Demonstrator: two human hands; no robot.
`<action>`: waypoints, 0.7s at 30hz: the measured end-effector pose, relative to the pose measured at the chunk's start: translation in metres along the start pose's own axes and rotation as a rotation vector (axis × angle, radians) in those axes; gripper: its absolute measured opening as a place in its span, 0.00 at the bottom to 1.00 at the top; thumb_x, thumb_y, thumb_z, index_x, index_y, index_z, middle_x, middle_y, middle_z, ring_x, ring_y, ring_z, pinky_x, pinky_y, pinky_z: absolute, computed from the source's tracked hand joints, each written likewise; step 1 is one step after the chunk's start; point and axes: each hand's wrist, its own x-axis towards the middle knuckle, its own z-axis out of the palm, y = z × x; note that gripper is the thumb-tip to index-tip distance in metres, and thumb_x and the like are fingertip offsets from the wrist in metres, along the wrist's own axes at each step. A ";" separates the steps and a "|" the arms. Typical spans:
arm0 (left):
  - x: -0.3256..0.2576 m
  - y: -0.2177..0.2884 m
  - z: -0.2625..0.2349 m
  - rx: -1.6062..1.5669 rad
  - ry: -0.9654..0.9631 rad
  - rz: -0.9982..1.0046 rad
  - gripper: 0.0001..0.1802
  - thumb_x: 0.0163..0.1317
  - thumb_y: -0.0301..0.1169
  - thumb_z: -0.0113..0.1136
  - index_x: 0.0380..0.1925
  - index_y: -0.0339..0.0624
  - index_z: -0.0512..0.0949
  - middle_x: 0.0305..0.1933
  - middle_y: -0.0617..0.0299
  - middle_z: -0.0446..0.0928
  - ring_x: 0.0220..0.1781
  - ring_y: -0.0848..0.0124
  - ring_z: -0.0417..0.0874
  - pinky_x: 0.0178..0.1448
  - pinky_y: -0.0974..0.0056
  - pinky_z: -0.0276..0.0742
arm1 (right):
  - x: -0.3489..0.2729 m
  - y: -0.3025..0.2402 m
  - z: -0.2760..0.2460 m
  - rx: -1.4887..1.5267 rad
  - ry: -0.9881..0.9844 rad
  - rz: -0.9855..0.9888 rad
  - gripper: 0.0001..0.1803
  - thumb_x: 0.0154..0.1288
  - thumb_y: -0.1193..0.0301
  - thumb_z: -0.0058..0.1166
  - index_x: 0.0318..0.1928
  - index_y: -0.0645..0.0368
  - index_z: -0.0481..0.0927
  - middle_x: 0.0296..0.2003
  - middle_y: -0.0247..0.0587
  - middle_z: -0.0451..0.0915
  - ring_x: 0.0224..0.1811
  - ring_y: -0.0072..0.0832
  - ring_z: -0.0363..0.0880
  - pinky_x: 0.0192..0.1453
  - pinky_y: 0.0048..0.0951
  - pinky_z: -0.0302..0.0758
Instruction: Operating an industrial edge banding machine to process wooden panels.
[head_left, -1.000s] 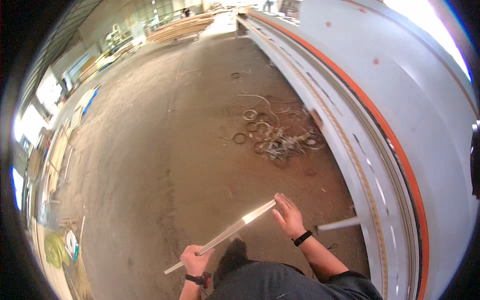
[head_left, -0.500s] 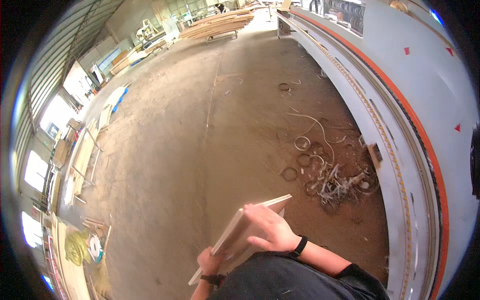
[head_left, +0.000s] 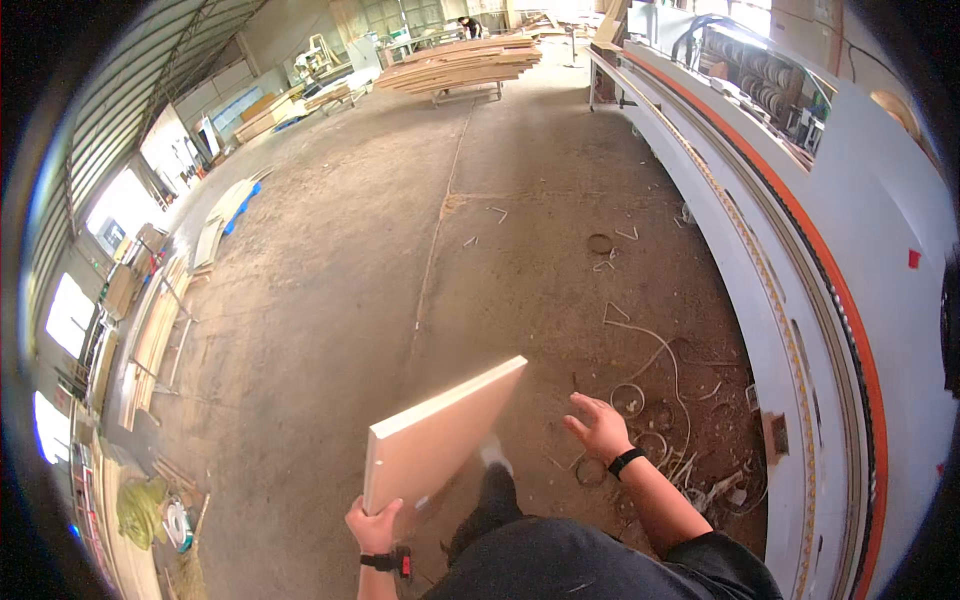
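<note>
A flat wooden panel (head_left: 440, 430) with a pale edge is tilted in front of my body, its broad brown face toward me. My left hand (head_left: 376, 522) grips its lower left edge, thumb on the face and the fingers hidden behind. Apart from the panel, to its right, my right hand (head_left: 600, 428) hangs in the air over the floor with its fingers spread and nothing in them. A dark band circles each wrist. My leg (head_left: 497, 492) shows just below the panel.
Along the right runs a long white machine (head_left: 735, 260) with an orange stripe. Loose strips and coils (head_left: 700, 490) litter the floor beside it. Stacked boards (head_left: 460, 65) lie on a stand at the far end, a person (head_left: 470, 27) behind them. Long boards (head_left: 155, 330) rest on racks at the left.
My right hand has come off the panel and moved right. In my left hand the panel has swung up and turned its broad face toward me. The view has shifted along the floor.
</note>
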 end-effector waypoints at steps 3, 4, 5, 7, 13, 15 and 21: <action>0.095 0.014 0.064 -0.130 0.001 -0.011 0.16 0.44 0.24 0.77 0.33 0.29 0.83 0.32 0.57 0.85 0.34 0.72 0.84 0.40 0.63 0.80 | 0.076 0.033 0.012 0.152 -0.083 0.175 0.21 0.68 0.56 0.60 0.55 0.54 0.84 0.58 0.44 0.82 0.60 0.44 0.79 0.63 0.41 0.76; 0.130 0.026 0.087 -0.202 -0.007 -0.006 0.15 0.45 0.22 0.76 0.34 0.29 0.83 0.34 0.58 0.85 0.35 0.72 0.84 0.41 0.64 0.80 | 0.094 0.055 0.020 0.162 -0.069 0.230 0.20 0.68 0.56 0.60 0.52 0.55 0.85 0.55 0.45 0.83 0.59 0.42 0.81 0.62 0.39 0.76; 0.168 0.042 0.108 -0.211 -0.022 -0.008 0.15 0.45 0.22 0.76 0.34 0.29 0.83 0.34 0.58 0.85 0.35 0.72 0.84 0.41 0.64 0.80 | 0.112 0.076 0.030 0.177 -0.057 0.282 0.19 0.68 0.56 0.61 0.50 0.57 0.86 0.53 0.45 0.85 0.57 0.40 0.82 0.61 0.37 0.76; 0.238 0.076 0.149 -0.219 -0.079 0.018 0.16 0.47 0.21 0.76 0.36 0.29 0.83 0.36 0.58 0.85 0.37 0.72 0.84 0.42 0.64 0.81 | 0.158 0.082 0.030 0.219 -0.104 0.474 0.19 0.68 0.57 0.60 0.48 0.58 0.87 0.48 0.45 0.86 0.52 0.38 0.84 0.57 0.36 0.77; 0.433 0.166 0.299 -0.361 -0.239 0.114 0.13 0.53 0.22 0.75 0.37 0.29 0.82 0.36 0.60 0.85 0.36 0.73 0.84 0.43 0.66 0.80 | 0.301 0.120 0.011 0.306 0.006 0.697 0.17 0.68 0.59 0.59 0.40 0.62 0.87 0.31 0.43 0.86 0.36 0.30 0.84 0.43 0.33 0.77; 0.499 0.185 0.352 -0.395 -0.284 0.176 0.15 0.52 0.23 0.76 0.38 0.30 0.82 0.38 0.62 0.84 0.38 0.73 0.83 0.46 0.65 0.80 | 0.361 0.143 0.014 0.354 0.074 0.772 0.18 0.67 0.59 0.61 0.35 0.64 0.86 0.25 0.37 0.83 0.32 0.22 0.80 0.39 0.29 0.75; 0.628 0.264 0.541 -0.508 -0.377 0.252 0.15 0.51 0.23 0.77 0.38 0.32 0.83 0.38 0.63 0.84 0.39 0.73 0.83 0.46 0.65 0.80 | 0.567 0.231 -0.012 0.625 0.375 0.680 0.16 0.69 0.60 0.61 0.40 0.63 0.86 0.31 0.34 0.83 0.36 0.20 0.79 0.44 0.28 0.76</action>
